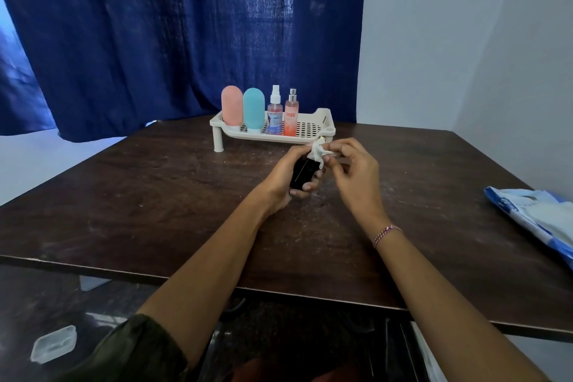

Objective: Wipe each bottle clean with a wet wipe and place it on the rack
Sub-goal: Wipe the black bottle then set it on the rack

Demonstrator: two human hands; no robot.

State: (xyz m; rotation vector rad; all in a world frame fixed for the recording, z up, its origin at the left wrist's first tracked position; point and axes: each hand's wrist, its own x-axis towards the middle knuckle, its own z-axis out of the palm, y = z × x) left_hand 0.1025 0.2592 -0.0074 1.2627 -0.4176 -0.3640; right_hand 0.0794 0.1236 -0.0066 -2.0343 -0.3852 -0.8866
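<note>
Closest to the lens is a dark olive fabric sleeve (pixel 133 347) on the left arm, and both bare forearms reach out over a dark brown wooden table (pixel 155 195). A pink-and-white braided thread bracelet (pixel 387 234) circles the right wrist. Above the middle of the table, the left hand (pixel 285 177) wraps its curled fingers around a small black rectangular bottle (pixel 302 172), holding it tilted just above the tabletop. The right hand (pixel 353 174) pinches a crumpled white wet wipe (pixel 319 150) between thumb and fingertips and presses it against the top of that bottle. Just behind the hands stands a cream perforated plastic rack on short legs (pixel 325 116). Four bottles stand upright in a row on its left half: a rounded pink squeeze bottle (pixel 232 105), a rounded teal squeeze bottle (pixel 253 108), a clear spray bottle with a white nozzle (pixel 275 113) and a peach spray bottle with a silver nozzle (pixel 290 116). A blue-and-white soft plastic pack (pixel 539 214) lies at the table's right edge, well apart from the hands. A dark blue cloth curtain (pixel 155 40) hangs behind the table.
</note>
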